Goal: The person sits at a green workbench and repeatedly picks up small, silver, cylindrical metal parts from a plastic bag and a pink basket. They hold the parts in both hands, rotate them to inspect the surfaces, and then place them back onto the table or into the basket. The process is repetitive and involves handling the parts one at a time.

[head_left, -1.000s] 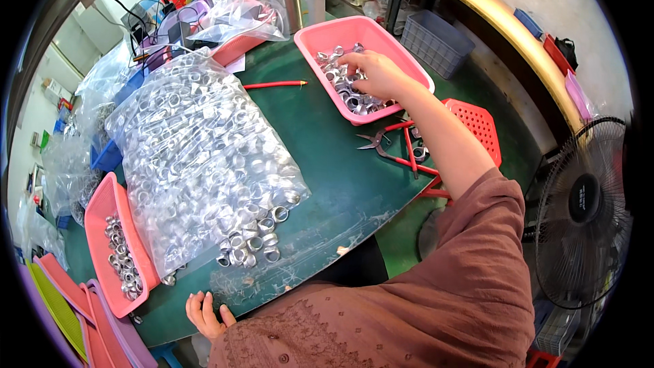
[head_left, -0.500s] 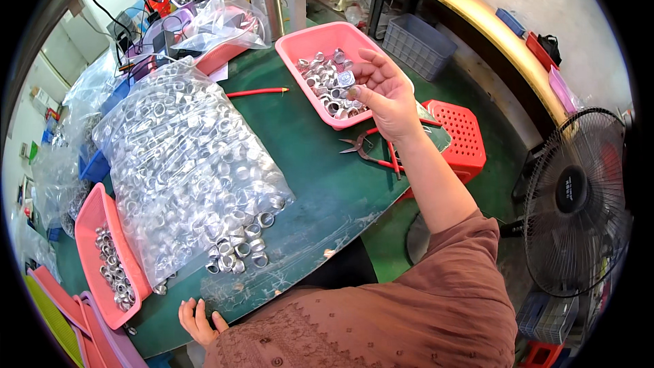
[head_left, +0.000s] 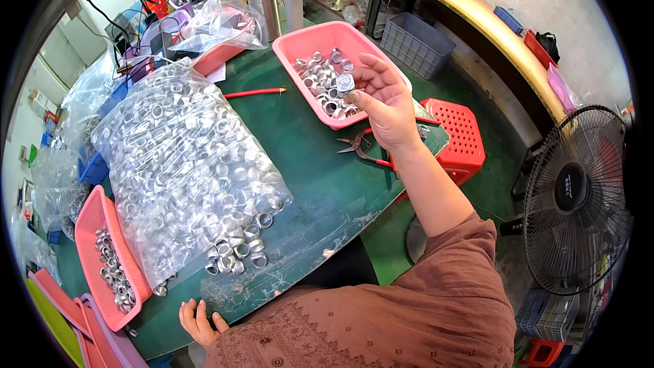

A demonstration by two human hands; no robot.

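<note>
While my right hand [head_left: 385, 99] pinches one silver ring [head_left: 345, 83] between thumb and fingers above the far pink tray [head_left: 289, 44], I judge I'm inspecting it; next it needs a steady carry. My left hand [head_left: 197, 320] rests loosely curled, empty, on the green table [head_left: 306, 163] edge.

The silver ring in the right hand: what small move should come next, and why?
Probably bring the silver ring closer to look it over: the right hand pinches it in its fingers above the pink tray, palm up, while the left hand rests at the table edge.
</note>
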